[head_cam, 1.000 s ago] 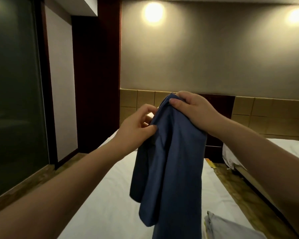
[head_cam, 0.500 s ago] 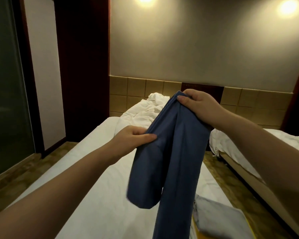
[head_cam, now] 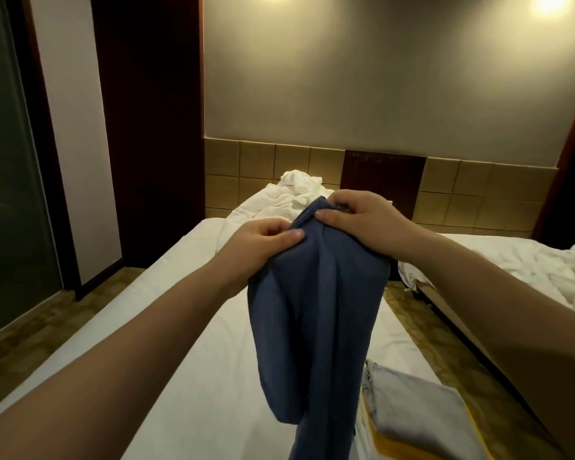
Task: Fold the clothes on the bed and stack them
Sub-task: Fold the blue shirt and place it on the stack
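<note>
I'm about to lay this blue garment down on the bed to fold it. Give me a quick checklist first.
1. Left hand grips the top of the blue garment: ok.
2. Right hand grips the top too: ok.
3. Cloth hangs smooth: not ok, it is bunched between the hands.
4. Bare sheet on the bed below it: ok.
5. Folded grey garment lies on a yellow item at the bed's right edge: ok.
6. Lower end hangs free: cannot tell, out of frame.

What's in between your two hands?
The bunched top of the blue garment, pinched by the left hand and the right hand, shown in the head view.
</note>
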{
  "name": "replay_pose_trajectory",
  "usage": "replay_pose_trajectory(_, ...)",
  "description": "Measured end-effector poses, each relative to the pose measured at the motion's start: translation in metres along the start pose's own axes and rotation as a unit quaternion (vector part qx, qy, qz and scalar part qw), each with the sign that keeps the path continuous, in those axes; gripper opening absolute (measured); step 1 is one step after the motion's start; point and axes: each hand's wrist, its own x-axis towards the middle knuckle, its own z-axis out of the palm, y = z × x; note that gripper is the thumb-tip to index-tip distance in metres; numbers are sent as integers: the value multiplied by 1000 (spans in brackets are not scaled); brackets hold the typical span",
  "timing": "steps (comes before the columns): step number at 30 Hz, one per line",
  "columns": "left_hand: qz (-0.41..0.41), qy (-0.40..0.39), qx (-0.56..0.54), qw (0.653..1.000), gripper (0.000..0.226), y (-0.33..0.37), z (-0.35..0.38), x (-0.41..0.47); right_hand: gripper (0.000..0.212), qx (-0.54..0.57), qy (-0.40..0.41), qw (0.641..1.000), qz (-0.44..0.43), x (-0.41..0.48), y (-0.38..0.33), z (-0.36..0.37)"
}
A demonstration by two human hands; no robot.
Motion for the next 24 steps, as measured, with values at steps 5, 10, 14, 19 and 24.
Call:
replay_pose_trajectory(5, 15, -55, 17, 998, 14, 12, -17, 0, 28, 96, -45, 993, 53, -20, 15, 3)
replay_pose_trajectory(10, 53, -54, 62, 995, 17, 23, -32, -4, 19, 202, -115, 969, 78, -46, 37, 21)
replay_pose_trajectory(14, 46, -61, 113, 991, 17, 28, -46, -7, 7, 169, -44, 980, 91, -51, 45, 24)
replay_pose_trajectory(19, 38, -37, 155, 986, 17, 30, -57, -8, 15, 189, 97, 977, 37, -42, 35, 12)
replay_pose_trajectory(24, 43, -21, 150, 987, 12, 31, -49, -9, 27, 168, 47, 983, 65, -35, 28, 22)
